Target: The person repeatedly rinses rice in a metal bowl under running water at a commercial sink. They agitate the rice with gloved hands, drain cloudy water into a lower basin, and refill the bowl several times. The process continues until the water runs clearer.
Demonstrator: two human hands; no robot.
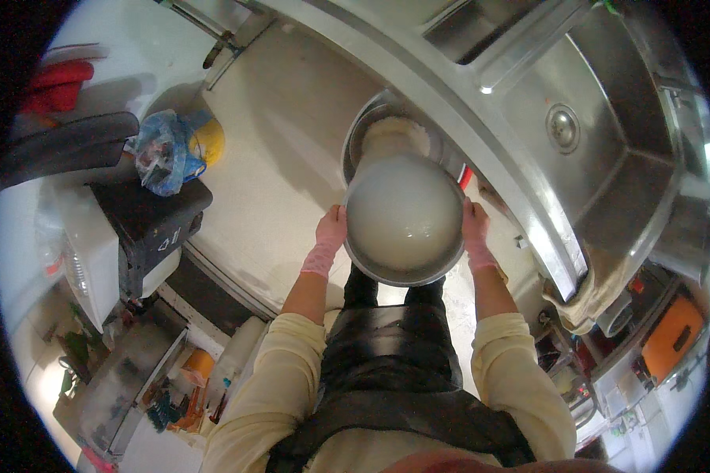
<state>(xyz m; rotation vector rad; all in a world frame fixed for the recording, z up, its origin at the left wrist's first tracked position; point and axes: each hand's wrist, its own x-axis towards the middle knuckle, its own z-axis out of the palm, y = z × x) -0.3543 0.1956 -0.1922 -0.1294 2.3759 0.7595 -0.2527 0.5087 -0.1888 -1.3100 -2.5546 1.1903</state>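
Both my hands grip a round metal basin [384,275] by opposite sides of its rim. My left hand [331,227] is on the left side and my right hand [476,223] on the right, with pink coverings at both wrists. Cloudy whitish liquid [402,207] fills much of the basin. The basin tilts away from me, and liquid runs over its far edge into a larger metal vessel [350,142] below. Pale froth or splashing liquid [411,130] shows inside that vessel. The basin hides its near part.
A stainless steel sink [586,71] with a drain strainer [563,128] lies to the right, its front edge beside the lower vessel. A cloth [591,295] drapes over the counter corner. On the left stand a black bin [160,219], a blue plastic bag [163,151] and a yellow container [207,142].
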